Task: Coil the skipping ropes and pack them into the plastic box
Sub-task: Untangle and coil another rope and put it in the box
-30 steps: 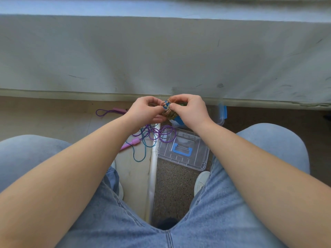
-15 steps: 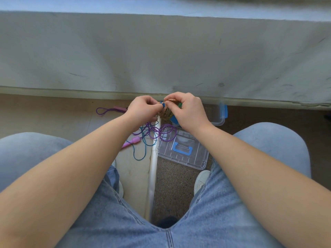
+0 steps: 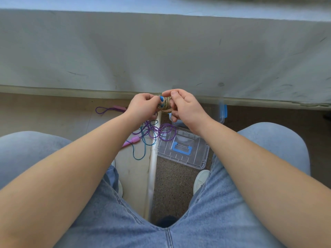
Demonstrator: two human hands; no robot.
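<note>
Grip hides most of the coiled rope (image 3: 167,105) between left hand (image 3: 143,106) and right hand (image 3: 186,109): only tan turns and blue handle tips show. Plastic box (image 3: 221,120) just beyond the grip sits behind the right wrist (one blurred blue clip (image 3: 224,110) visible). Purple rope (image 3: 161,133) below the grip runs under the left wrist.

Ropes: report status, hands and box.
Left hand and right hand both gripping tan coil. Purple rope tangled on floor, looped over lid. Box beyond right hand, lid off.
</note>
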